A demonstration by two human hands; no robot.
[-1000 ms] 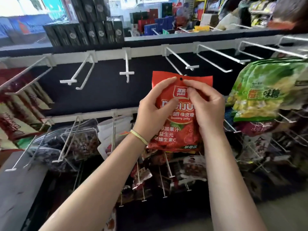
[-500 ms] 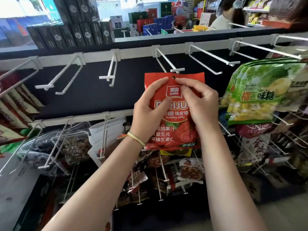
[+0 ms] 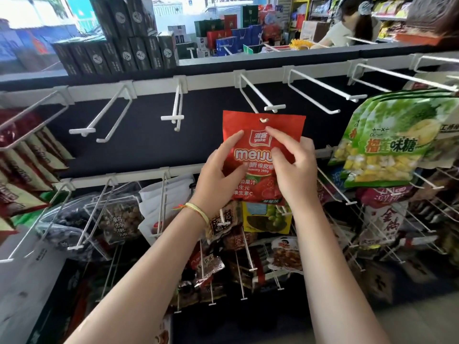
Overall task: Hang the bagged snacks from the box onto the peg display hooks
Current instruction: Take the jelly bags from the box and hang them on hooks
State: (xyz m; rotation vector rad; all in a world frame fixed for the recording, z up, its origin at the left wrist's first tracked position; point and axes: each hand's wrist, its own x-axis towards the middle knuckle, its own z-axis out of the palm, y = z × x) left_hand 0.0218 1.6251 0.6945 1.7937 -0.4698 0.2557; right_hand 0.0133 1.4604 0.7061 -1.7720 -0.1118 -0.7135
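Note:
A red gummy jelly bag (image 3: 263,135) hangs in front of the dark back panel, and a white peg tip shows through its top hole. That peg belongs to the white display hook (image 3: 258,95) on the upper rail. My left hand (image 3: 218,177) lies on the bag's left front, with index finger and thumb spread over the print. My right hand (image 3: 295,167) lies on the right front with loose fingertips just below the hole. Neither hand pinches the top edge. The box of snacks is not in view.
Bare white hooks (image 3: 109,112) (image 3: 320,93) flank the bag on the upper rail (image 3: 154,83). Green durian candy bags (image 3: 392,145) hang at the right and brown packs (image 3: 27,157) at the left. Lower pegs hold several snack bags (image 3: 265,217). A person (image 3: 347,26) stands beyond the shelf.
Both hands slid down from pinching the bag's top edge, and their fingers loosened. The peg tip now shows through the bag's hole. The view shifted left and down.

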